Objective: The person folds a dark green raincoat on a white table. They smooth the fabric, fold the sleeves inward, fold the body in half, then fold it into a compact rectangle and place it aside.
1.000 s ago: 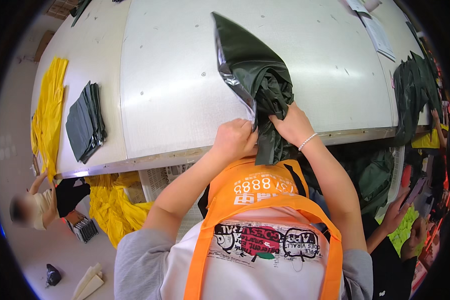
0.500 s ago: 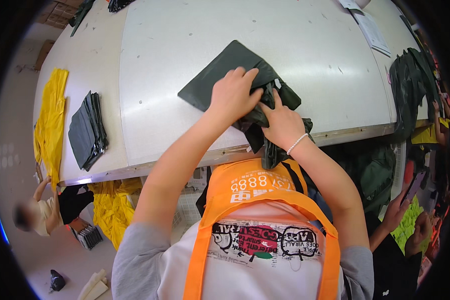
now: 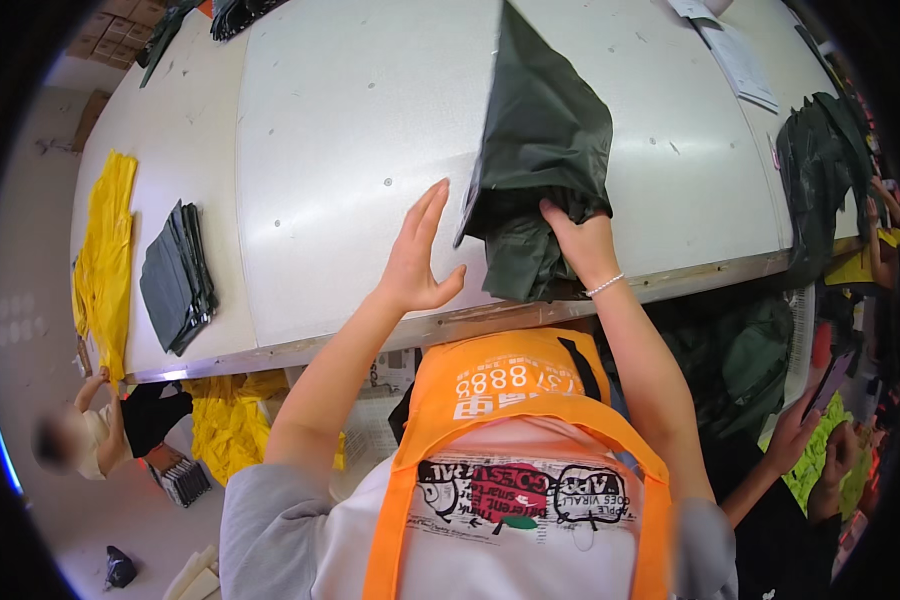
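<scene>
My right hand (image 3: 582,248) grips a dark green fabric bundle (image 3: 520,255) near the table's front edge, thumb in front and its other fingers hidden in the folds. Above the bundle, a flap or pouch of the same smooth, shiny fabric (image 3: 542,125) stands up, its pointed corner toward the far side. Part of the bundle is tucked under the pouch's lower edge. To the left of it, my left hand (image 3: 418,255) is off the fabric, fingers stretched and thumb apart, holding nothing.
A stack of folded dark green pieces (image 3: 177,280) and a long yellow fabric pile (image 3: 105,255) lie at left on the white table (image 3: 340,120). More dark green fabric (image 3: 820,170) drapes over the right edge. Papers (image 3: 740,60) lie far right. Other people's hands (image 3: 790,440) show at lower right.
The dark green pouch has swung upright and shifted right, away from lying flat on the table. My left hand has let go and moved left and down. My right hand keeps hold.
</scene>
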`<state>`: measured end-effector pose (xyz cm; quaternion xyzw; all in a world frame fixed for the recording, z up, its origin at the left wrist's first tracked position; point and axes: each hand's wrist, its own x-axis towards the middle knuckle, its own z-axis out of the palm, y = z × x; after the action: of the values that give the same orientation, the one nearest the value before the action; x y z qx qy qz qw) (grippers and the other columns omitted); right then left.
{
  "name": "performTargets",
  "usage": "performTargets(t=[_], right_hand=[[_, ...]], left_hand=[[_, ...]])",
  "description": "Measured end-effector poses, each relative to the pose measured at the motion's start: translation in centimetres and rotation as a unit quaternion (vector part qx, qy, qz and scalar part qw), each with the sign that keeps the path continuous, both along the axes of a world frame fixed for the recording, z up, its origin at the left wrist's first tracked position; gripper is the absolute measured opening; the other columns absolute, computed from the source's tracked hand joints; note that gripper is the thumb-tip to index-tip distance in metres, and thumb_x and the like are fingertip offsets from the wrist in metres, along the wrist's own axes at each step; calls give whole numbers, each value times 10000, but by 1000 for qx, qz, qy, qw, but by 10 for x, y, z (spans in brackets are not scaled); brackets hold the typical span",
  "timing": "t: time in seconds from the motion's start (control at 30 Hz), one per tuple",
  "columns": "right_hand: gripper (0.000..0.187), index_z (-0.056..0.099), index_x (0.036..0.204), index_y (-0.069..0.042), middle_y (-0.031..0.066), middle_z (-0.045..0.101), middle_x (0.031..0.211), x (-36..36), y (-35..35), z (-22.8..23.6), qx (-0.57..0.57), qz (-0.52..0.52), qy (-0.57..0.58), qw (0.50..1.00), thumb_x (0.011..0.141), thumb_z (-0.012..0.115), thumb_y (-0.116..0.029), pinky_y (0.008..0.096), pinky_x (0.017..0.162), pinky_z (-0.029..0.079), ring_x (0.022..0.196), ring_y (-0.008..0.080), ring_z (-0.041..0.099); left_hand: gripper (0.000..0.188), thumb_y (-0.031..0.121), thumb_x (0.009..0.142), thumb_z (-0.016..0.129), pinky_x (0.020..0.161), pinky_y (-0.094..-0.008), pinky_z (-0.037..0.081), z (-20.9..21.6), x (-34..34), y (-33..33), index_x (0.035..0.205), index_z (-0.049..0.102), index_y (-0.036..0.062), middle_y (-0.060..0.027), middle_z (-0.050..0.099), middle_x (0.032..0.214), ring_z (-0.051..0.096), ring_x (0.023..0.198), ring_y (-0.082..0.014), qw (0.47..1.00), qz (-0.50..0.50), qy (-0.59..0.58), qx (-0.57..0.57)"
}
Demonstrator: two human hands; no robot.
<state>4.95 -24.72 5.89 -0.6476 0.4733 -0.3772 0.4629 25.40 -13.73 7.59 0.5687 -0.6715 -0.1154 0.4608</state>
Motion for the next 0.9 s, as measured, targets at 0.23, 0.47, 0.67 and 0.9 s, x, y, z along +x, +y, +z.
performTargets(t=[0.23, 0.47, 0.67, 0.9], right_hand=[[392, 606, 1014, 81, 168, 661, 1021, 9, -4, 1, 56, -31, -58, 996, 783, 705, -219, 320, 849, 449, 958, 240, 614], [321, 598, 1104, 0, 188, 608, 1141, 1, -40, -16, -130, 39, 123, 983, 856, 566, -201, 391, 897, 440, 1044, 366, 559], [489, 589, 1093, 26, 232, 611, 1083, 55, -17, 36, -14, 77, 244, 967, 834, 595, -388, 381, 911, 429, 1051, 379, 560], [377, 557, 1128, 15, 246, 630, 948, 59, -41, 5, -148, 244, 394, 873, 898, 425, -253, 449, 744, 494, 843, 389, 621]], left_hand=[[818, -129, 735, 511, 840, -347, 486, -26, -18, -32, 1443, 307, 227, -209, 605, 1107, 631, 945, -336, 979, 42, 45, 196], [805, -184, 749, 358, 817, -326, 520, -51, -65, 23, 1437, 327, 232, -189, 604, 1129, 615, 1000, -285, 984, 56, 59, 158], [538, -1, 944, 373, 902, -363, 502, -87, -66, 20, 1446, 251, 151, -78, 460, 1334, 560, 1095, -239, 706, 111, 638, 285], [404, 369, 943, 506, 889, -384, 503, -100, -56, 19, 1274, 475, 140, -41, 578, 1187, 583, 1046, -201, 610, 106, 737, 270]])
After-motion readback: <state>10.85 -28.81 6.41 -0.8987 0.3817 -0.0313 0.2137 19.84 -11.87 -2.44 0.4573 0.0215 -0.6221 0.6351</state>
